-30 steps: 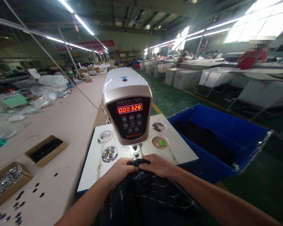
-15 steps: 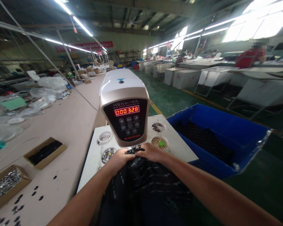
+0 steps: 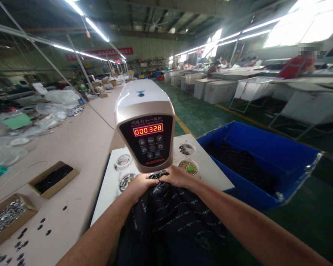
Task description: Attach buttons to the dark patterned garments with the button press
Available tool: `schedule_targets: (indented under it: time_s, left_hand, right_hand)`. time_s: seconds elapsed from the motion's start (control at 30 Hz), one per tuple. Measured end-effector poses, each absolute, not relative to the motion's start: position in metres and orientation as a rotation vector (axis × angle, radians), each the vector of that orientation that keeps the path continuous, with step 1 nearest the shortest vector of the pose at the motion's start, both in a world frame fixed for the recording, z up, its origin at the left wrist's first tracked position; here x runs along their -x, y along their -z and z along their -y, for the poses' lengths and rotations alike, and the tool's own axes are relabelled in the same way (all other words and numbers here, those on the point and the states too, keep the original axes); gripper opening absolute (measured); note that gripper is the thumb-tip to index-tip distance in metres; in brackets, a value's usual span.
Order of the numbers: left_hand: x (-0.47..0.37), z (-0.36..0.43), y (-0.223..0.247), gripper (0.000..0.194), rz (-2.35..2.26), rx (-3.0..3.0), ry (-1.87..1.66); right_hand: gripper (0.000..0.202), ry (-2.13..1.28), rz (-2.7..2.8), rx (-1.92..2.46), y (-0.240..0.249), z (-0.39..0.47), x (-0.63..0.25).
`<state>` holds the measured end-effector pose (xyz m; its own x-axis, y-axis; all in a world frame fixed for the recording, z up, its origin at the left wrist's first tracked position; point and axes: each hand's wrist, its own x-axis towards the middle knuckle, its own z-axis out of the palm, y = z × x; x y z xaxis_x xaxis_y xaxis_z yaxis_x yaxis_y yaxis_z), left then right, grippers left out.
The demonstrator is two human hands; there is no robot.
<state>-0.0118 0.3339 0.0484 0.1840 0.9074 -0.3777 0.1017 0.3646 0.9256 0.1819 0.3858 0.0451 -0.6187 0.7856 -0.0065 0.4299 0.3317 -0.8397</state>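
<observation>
Both hands pinch the top edge of a black garment (image 3: pixel 172 207) printed with rows of small white lettering. My left hand (image 3: pixel 140 185) grips it from the left, and my right hand (image 3: pixel 179 176) from the right, close together. They are right under the front of a white button-fastening machine (image 3: pixel 145 127), whose red display reads 000328. The gathered cloth between my fingertips lies at the machine's lower end; the working point there is hidden. The rest of the garment hangs down toward my lap.
Around the machine, the white tabletop (image 3: pixel 211 173) has round wells with gold-coloured pieces (image 3: pixel 187 168) and metal parts (image 3: pixel 127 181). A blue bin (image 3: pixel 288 147) holding dark cloth stands at right. On the left bench are cardboard boxes (image 3: pixel 52 180) and scattered black discs (image 3: pixel 48 232). A person in red (image 3: pixel 295 66) works far right.
My hands and the garment edge have shifted very slightly up toward the machine. The display number is the same.
</observation>
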Motion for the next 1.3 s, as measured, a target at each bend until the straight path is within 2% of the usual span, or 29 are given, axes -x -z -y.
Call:
schedule_targets:
  time_s: [0.63, 1.0, 1.17, 1.3]
  left_hand:
    - [0.012, -0.335, -0.045, 0.025, -1.352, -1.124, -0.762]
    - [0.014, -0.337, -0.042, 0.029, -1.304, -1.098, -0.75]
    - [0.015, -0.339, -0.037, 0.031, -1.331, -1.098, -0.744]
    - [0.017, -0.338, -0.033, 0.035, -1.351, -1.091, -0.737]
  right_hand:
    - [0.023, -1.204, 2.193, 1.15, -0.044, -0.385, -0.185]
    - [0.023, -1.16, 2.198, 1.206, -0.052, -0.381, -0.187]
    - [0.034, -0.974, 2.184, 1.197, -0.04, -0.376, -0.186]
    - [0.035, -0.66, 2.209, 1.417, -0.027, -0.366, -0.177]
